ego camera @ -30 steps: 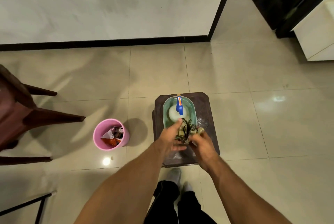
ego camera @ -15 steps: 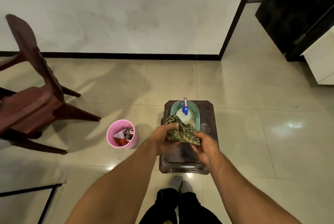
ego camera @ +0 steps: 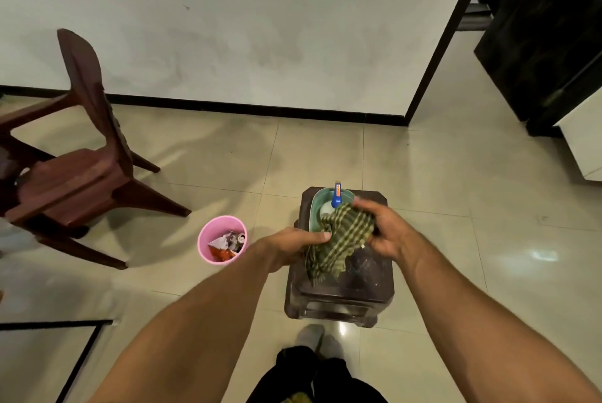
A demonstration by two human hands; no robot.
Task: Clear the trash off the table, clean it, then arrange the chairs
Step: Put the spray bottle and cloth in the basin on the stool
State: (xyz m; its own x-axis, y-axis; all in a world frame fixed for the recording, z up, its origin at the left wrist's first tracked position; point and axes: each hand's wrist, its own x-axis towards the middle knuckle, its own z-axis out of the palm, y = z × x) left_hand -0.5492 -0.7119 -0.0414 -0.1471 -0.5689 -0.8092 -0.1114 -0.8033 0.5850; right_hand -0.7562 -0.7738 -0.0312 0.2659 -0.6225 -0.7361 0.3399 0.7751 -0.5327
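A green checked cloth point(ego camera: 342, 241) hangs between both my hands above a dark brown stool point(ego camera: 361, 285). My left hand point(ego camera: 293, 246) pinches its left edge and my right hand point(ego camera: 386, 230) grips its upper right part. Behind the cloth, a teal basin point(ego camera: 317, 204) rests on the stool with a white spray bottle with a blue nozzle point(ego camera: 335, 197) inside. A pink bin point(ego camera: 208, 235) holding wrappers and a can stands on the floor to the left. A dark red chair point(ego camera: 75, 171) stands at far left.
A glass table corner with a black frame point(ego camera: 75, 353) shows at bottom left. A white wall with a black skirting runs across the back. A dark cabinet point(ego camera: 540, 38) and a white unit point(ego camera: 583, 142) stand at the right. My feet are just below the stool.
The cloth has been lifted out of the basin and spread wider between my hands. My right hand has moved up and to the right. My view has tilted up, showing more chair.
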